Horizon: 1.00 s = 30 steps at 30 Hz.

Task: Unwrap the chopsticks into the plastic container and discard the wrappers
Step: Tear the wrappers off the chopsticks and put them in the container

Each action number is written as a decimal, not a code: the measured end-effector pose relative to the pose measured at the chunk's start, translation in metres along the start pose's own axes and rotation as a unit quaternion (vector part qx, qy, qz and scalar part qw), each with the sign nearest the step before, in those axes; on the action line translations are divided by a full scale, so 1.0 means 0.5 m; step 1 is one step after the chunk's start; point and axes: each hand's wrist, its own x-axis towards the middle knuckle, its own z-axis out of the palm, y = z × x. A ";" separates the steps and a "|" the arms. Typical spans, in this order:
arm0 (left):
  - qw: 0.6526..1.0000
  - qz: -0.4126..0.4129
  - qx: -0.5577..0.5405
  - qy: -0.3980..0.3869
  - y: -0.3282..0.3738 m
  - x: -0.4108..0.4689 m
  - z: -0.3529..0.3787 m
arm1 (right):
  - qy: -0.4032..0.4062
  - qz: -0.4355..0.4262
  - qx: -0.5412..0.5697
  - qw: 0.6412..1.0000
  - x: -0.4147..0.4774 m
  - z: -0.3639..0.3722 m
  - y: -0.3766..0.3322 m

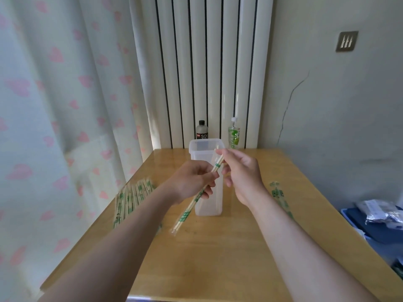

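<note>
A pair of wooden chopsticks in a clear wrapper with green print (189,210) slants in the air in front of the tall clear plastic container (200,149). My left hand (192,182) grips the wrapped middle of the pair. My right hand (239,171) pinches the bare top ends that stick out of the wrapper, just at the container's rim. A pile of wrapped chopsticks (130,197) lies at the table's left edge. Empty wrappers (279,197) lie on the table to the right, partly behind my right forearm.
The wooden table (218,247) stands against a white radiator. A dark bottle (201,130) and a green drink pouch (234,135) stand behind the container. A curtain hangs at left. A blue bin with bags (375,221) sits at right, below the table.
</note>
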 end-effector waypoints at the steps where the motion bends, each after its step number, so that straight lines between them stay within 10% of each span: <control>1: 1.000 0.002 0.007 -0.003 0.000 0.001 0.005 | 0.005 -0.001 -0.005 1.000 0.001 -0.004 0.001; 21: 0.978 -0.025 0.191 0.079 -0.060 -0.008 -0.078 | 0.168 0.065 0.132 0.975 0.042 -0.046 0.010; 30: 0.967 -0.035 0.005 0.252 -0.073 -0.021 -0.123 | 0.260 -0.057 0.173 0.948 0.102 -0.028 -0.108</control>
